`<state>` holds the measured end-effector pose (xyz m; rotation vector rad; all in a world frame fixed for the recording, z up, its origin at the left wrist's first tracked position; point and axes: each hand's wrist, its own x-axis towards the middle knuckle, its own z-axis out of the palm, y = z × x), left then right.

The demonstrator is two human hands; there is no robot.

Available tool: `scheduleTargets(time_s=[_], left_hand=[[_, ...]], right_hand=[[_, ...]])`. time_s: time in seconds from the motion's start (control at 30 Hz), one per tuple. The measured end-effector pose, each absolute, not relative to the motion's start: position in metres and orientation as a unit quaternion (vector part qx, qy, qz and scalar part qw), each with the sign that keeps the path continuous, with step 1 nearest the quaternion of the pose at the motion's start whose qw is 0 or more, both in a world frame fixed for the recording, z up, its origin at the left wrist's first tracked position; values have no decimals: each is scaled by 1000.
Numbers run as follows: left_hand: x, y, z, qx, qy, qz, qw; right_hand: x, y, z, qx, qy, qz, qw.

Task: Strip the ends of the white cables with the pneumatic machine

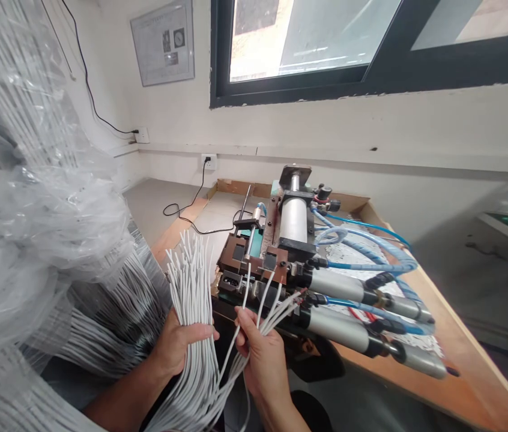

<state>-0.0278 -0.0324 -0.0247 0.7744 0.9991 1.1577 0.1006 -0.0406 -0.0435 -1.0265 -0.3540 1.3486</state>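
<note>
A thick bundle of white cables (195,354) is gripped in my left hand (175,345), its cut ends fanning upward. My right hand (265,354) pinches a few white cables (276,315) split off from the bundle, with one cable between thumb and forefinger. Some of these cables have reddish inner wires showing at their tips. Just beyond my right hand stands a pneumatic machine (276,258) with brown clamp blocks and silver cylinders. One cable's end reaches up close to the brown blocks; whether it touches them I cannot tell.
Plastic-wrapped cable bundles (56,240) fill the left side. Blue air hoses (371,255) loop over the wooden-edged bench (456,336) at right. A black cord (202,198) runs from a wall socket (209,161) to the bench. A window (308,84) is above.
</note>
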Motion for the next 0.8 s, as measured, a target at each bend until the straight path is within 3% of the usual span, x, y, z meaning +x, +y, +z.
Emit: scheduleTargets(time_s=[0.47,0.63,0.8], left_hand=[[-23,-31,-22,333,473,523,626],[-24,-31,-21,347,471,526,618],[-25,-33,-24,355,472,519,618]], right_hand=[[99,-26,-33,-395,-129,679,605],[107,-34,-50,-443,-235,624,599],[129,-66,-113,-551,-444,494,506]])
